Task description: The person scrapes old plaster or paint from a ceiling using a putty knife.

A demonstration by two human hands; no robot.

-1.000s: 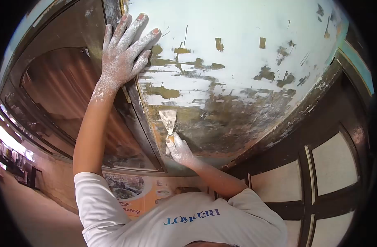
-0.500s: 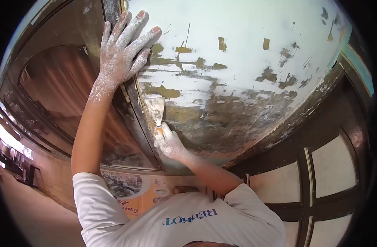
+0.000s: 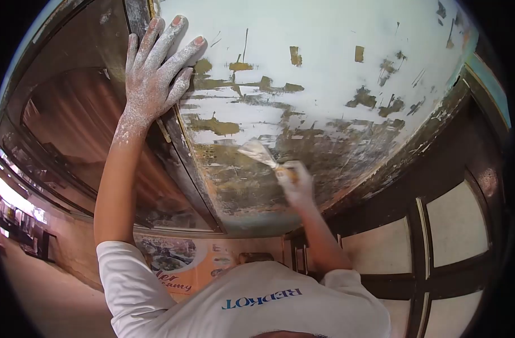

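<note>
My left hand [image 3: 149,84], coated in white dust, lies with spread fingers across the dark wooden frame [image 3: 181,138] and the edge of the wall. My right hand [image 3: 298,185], also dusty and slightly blurred, grips the handle of a putty knife [image 3: 258,152]. The knife's whitish blade points up and left, against or close to the wall [image 3: 325,28]. White coating covers the wall's upper part. Lower down, brown and olive patches show through, and some stand as small marks higher up.
A glazed panel with a reddish-brown curtain [image 3: 72,118] is on the left. Dark wooden panelling with pale panels [image 3: 457,222] stands to the right. Below is an orange printed poster [image 3: 178,279], partly behind the white T-shirt [image 3: 257,315] I wear.
My right hand has moved right with the putty knife, away from the wooden frame, and the blade has tilted leftward. My left hand appears slightly further left as the view shifts.
</note>
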